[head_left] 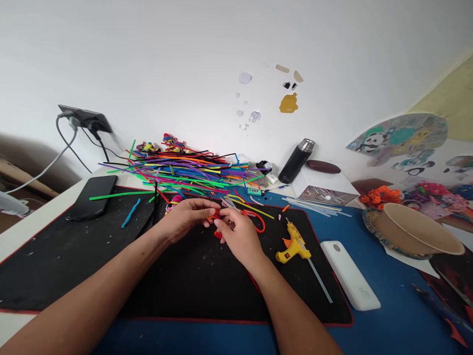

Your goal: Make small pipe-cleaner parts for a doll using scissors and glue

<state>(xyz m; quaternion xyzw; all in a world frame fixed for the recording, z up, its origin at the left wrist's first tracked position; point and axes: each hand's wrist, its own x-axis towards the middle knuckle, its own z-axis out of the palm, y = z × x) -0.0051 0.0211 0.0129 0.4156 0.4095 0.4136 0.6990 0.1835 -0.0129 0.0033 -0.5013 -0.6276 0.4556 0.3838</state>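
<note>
Above the black mat (185, 286), both hands meet at a small red pipe cleaner piece (216, 214), with a bit of orange showing beside it. My left hand (190, 215) pinches it from the left between thumb and fingers. From the other side, my right hand (238, 230) grips it with closed fingertips, which partly hide its shape. A red strand (254, 283) shows beneath the right forearm. Just behind the hands lie scissors (258, 219) with orange-red handles and a pink fuzzy piece (175, 201).
A heap of coloured pipe cleaners (192, 170) spreads along the wall. Right of the hands lie a yellow glue gun (294, 244) and a white power bank (350, 276). A black flask (296, 160) leans farther back. At left are a phone (93, 197) and a blue twisted piece (130, 213).
</note>
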